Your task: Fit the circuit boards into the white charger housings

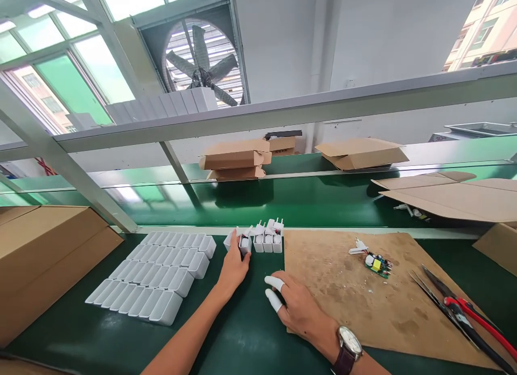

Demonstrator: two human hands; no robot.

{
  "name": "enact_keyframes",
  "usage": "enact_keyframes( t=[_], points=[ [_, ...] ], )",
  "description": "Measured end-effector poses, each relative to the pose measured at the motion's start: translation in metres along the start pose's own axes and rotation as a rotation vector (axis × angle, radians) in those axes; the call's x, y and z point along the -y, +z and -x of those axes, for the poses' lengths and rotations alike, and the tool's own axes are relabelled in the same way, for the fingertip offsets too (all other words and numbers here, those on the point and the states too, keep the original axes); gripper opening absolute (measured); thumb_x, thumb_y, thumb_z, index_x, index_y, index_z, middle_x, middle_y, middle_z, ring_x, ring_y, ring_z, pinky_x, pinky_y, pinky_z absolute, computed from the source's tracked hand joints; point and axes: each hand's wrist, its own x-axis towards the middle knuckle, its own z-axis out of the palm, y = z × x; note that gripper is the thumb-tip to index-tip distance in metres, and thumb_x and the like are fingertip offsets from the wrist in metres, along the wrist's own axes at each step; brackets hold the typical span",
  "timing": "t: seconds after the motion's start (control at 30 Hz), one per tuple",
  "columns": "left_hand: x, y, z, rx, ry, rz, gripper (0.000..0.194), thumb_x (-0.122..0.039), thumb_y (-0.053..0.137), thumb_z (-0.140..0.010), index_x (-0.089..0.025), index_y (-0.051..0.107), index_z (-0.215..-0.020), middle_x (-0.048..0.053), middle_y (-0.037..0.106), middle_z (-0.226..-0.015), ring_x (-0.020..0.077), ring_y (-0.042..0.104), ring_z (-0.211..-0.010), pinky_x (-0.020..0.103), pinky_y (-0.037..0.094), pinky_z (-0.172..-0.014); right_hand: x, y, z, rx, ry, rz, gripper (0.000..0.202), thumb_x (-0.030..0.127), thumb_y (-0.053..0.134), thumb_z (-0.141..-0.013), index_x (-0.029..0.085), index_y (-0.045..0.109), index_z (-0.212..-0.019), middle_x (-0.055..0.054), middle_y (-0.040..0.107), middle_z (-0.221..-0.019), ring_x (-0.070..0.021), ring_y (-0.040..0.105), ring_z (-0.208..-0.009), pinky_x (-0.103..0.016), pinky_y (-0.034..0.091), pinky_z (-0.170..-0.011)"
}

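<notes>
My left hand (235, 262) is closed round white plastic charger housings (244, 244) at the back of the green bench, thumb on the near side. Beside it, touching or nearly so, stands a small group of similar housings (268, 242) with plug-pin pieces on top. My right hand (297, 305) hovers or rests at the left edge of the brown cardboard sheet (323, 289). White finger cots cover two of its fingers, which are apart with nothing between them. Left of my left hand, rows of white plastic cases (161, 272) lie close together.
On the cardboard sheet lie a circuit board (378, 264) wired to a white plug piece (357, 247), tweezers (442, 307) and red-handled cutters (464, 310). A large carton (52, 256) stands at left. Flattened cardboard (456, 189) and small boxes (238, 158) sit beyond the rail.
</notes>
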Motion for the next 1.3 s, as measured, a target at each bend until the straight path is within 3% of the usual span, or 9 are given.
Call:
enact_keyframes(
  t=[0.27, 0.47, 0.63, 0.73, 0.8, 0.93, 1.1, 1.2, 1.3],
  points=[
    [-0.01, 0.004, -0.016, 0.134, 0.0, 0.04, 0.086, -0.013, 0.055, -0.086, -0.02, 0.017, -0.162, 0.018, 0.053, -0.154, 0.0278, 0.061, -0.135, 0.048, 0.049, -0.115, -0.001, 0.002, 0.002, 0.042, -0.02, 0.014, 0.026, 0.008, 0.047, -0.1, 0.02, 0.057, -0.121, -0.009, 0.069, -0.105, -0.0204, 0.067, -0.08, -0.033, 0.059, -0.072],
    [-0.008, -0.034, -0.017, -0.085, 0.347, -0.435, 0.053, -0.018, 0.047, -0.092, -0.016, 0.046, -0.145, 0.019, 0.058, -0.143, 0.0344, 0.054, -0.139, 0.057, 0.045, -0.117, -0.007, 0.009, 0.008, 0.098, 0.012, 0.052, 0.024, 0.011, 0.052, -0.099, 0.021, 0.062, -0.119, -0.008, 0.069, -0.105, -0.0202, 0.069, -0.085, -0.033, 0.058, -0.077],
    [0.004, -0.046, -0.029, -0.003, 0.378, -0.692, 0.042, -0.018, 0.047, -0.089, -0.011, 0.057, -0.129, 0.023, 0.061, -0.134, 0.0392, 0.061, -0.126, 0.057, 0.052, -0.107, -0.008, 0.004, 0.003, 0.18, 0.032, 0.098, 0.026, 0.015, 0.056, -0.099, 0.019, 0.062, -0.124, -0.01, 0.07, -0.111, -0.0215, 0.07, -0.094, -0.033, 0.058, -0.083],
    [0.002, -0.046, -0.031, 0.06, 0.374, -0.712, 0.036, -0.017, 0.04, -0.091, -0.013, 0.059, -0.121, 0.021, 0.065, -0.123, 0.0361, 0.068, -0.109, 0.053, 0.057, -0.098, -0.015, -0.017, -0.01, 0.211, 0.071, 0.195, 0.03, 0.015, 0.056, -0.098, 0.018, 0.061, -0.127, -0.013, 0.07, -0.121, -0.0243, 0.069, -0.101, -0.037, 0.058, -0.09],
    [-0.01, -0.05, -0.028, 0.019, 0.393, -0.702, 0.033, -0.02, 0.039, -0.092, -0.013, 0.06, -0.115, 0.021, 0.065, -0.116, 0.0367, 0.067, -0.105, 0.053, 0.057, -0.095, -0.024, -0.041, -0.02, 0.229, 0.144, 0.283, 0.032, 0.017, 0.055, -0.098, 0.017, 0.061, -0.13, -0.015, 0.068, -0.128, -0.027, 0.068, -0.108, -0.041, 0.057, -0.094],
    [-0.042, -0.062, -0.01, -0.102, 0.414, -0.552, 0.039, -0.034, 0.048, -0.091, -0.016, 0.057, -0.125, 0.017, 0.062, -0.119, 0.0358, 0.066, -0.11, 0.047, 0.059, -0.089, -0.05, -0.106, -0.024, 0.261, 0.457, 0.489, 0.035, 0.02, 0.056, -0.096, 0.014, 0.062, -0.131, -0.019, 0.062, -0.138, -0.0328, 0.059, -0.126, -0.047, 0.05, -0.106],
    [-0.049, -0.043, 0.02, 0.181, 0.555, -0.375, 0.048, -0.029, 0.046, -0.093, -0.023, 0.051, -0.14, 0.01, 0.061, -0.121, 0.0239, 0.07, -0.092, 0.032, 0.059, -0.072, -0.075, -0.167, 0.001, 0.4, 0.865, 0.701, 0.023, 0.008, 0.055, -0.088, 0.011, 0.069, -0.106, -0.021, 0.068, -0.12, -0.0332, 0.065, -0.112, -0.041, 0.049, -0.096],
    [-0.038, -0.024, 0.033, 0.304, 0.568, -0.358, 0.045, -0.024, 0.045, -0.094, -0.022, 0.055, -0.137, 0.01, 0.061, -0.115, 0.0182, 0.068, -0.075, 0.028, 0.054, -0.059, -0.083, -0.18, 0.012, 0.45, 0.929, 0.731, 0.02, 0.005, 0.054, -0.085, 0.011, 0.069, -0.097, -0.018, 0.073, -0.1, -0.0309, 0.07, -0.096, -0.036, 0.05, -0.081],
    [-0.03, -0.016, 0.04, 0.372, 0.504, -0.333, 0.042, -0.031, 0.05, -0.097, -0.022, 0.055, -0.137, 0.009, 0.059, -0.114, 0.018, 0.067, -0.072, 0.028, 0.053, -0.056, -0.085, -0.181, 0.011, 0.462, 0.95, 0.747, 0.019, 0.009, 0.055, -0.086, 0.011, 0.07, -0.098, -0.018, 0.074, -0.098, -0.0316, 0.071, -0.096, -0.035, 0.051, -0.077]
  ],
)
